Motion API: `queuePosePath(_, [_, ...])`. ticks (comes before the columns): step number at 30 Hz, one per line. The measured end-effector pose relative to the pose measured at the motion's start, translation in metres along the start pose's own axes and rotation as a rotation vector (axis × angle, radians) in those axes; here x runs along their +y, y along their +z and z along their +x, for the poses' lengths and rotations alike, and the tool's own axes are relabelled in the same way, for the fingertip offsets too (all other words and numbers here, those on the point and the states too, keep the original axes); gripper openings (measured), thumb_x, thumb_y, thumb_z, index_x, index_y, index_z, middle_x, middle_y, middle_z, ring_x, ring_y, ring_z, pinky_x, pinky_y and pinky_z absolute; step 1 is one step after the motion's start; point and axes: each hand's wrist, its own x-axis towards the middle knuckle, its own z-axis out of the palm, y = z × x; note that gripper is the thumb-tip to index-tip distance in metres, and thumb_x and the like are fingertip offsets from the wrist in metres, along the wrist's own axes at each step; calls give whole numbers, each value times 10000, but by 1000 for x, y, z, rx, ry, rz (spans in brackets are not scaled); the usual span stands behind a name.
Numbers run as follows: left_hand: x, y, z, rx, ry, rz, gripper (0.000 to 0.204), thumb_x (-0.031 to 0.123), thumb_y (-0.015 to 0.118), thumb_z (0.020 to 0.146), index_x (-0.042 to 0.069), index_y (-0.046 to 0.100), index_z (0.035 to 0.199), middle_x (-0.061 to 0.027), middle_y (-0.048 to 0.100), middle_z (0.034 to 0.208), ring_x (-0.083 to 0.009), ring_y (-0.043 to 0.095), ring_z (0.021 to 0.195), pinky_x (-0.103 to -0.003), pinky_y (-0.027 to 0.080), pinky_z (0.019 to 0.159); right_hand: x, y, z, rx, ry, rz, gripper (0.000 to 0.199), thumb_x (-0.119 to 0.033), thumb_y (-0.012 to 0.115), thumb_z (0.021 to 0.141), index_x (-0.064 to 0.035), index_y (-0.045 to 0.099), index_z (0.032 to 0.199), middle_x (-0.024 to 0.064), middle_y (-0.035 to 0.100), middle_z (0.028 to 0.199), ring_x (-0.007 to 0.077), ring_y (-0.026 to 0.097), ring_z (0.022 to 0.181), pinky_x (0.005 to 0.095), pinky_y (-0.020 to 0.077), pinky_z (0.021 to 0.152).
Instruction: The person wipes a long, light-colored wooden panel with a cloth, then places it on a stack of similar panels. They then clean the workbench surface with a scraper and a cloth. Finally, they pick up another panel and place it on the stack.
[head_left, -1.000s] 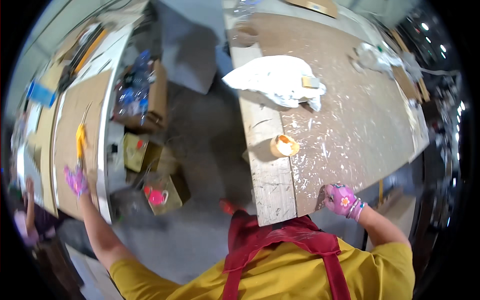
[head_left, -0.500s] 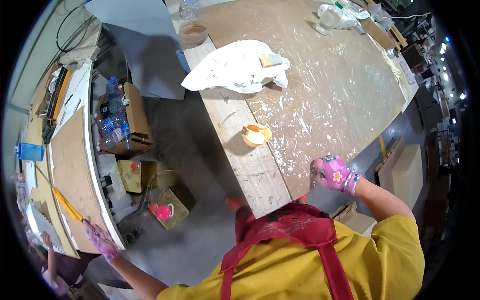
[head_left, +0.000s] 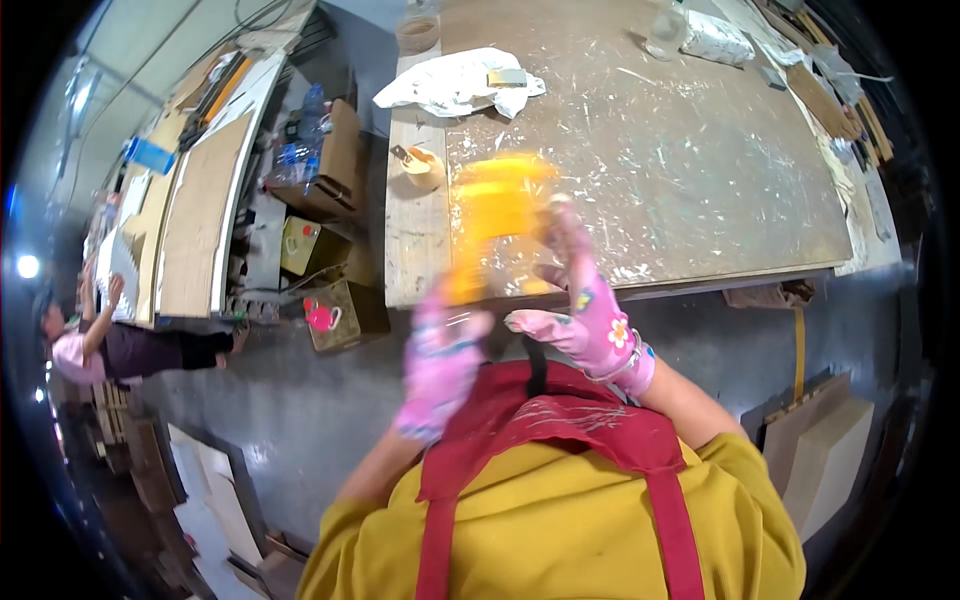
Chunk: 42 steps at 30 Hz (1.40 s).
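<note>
Both pink-gloved hands are raised over the near edge of the paint-spattered brown desk [head_left: 700, 150]. The blurred yellow flat object [head_left: 495, 205] sits between them: left hand [head_left: 440, 365] grips its lower end, right hand [head_left: 585, 310] touches its right side, fingers partly extended.

Left hand [head_left: 440, 365] swung in from the far left, yellow tool [head_left: 492, 215] now blurred between both hands, right hand [head_left: 585, 300] lifted off the bench edge

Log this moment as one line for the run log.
left hand: gloved, grips blurred yellow tool | right hand: gloved, open, fingers against tool | below: workbench edge | near: small cup, white cloth
</note>
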Motion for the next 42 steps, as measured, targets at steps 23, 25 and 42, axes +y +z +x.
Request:
queuePosePath(23, [75, 17, 413, -551, 435, 2368, 730, 366, 704, 743, 219, 391, 1387, -195, 455, 1349, -325, 428, 1260, -388, 391, 1018, 57, -111, -107, 287, 743, -169, 530, -45, 587, 772, -51, 423, 1276, 171, 576, 1127, 318, 623, 959, 344, 509, 740])
queuePosePath(25, [70, -6, 445, -552, 295, 2022, 569, 297, 664, 778, 178, 500, 1310, -190, 547, 1256, -317, 537, 1157, -363, 432, 971, 41, -89, -91, 111, 545, -453, 545, -53, 588, 766, -40, 420, 1284, 231, 536, 1208, 413, 547, 1076, 406, 483, 853])
queuePosePath(42, [93, -128, 472, -33, 18, 653, 223, 264, 612, 891, 72, 627, 1004, 21, 580, 770, -83, 492, 604, -277, 392, 518, 33, -43, -27, -505, 661, -706, 480, -213, 556, 838, -53, 416, 1269, 220, 624, 963, 393, 630, 790, 462, 495, 618])
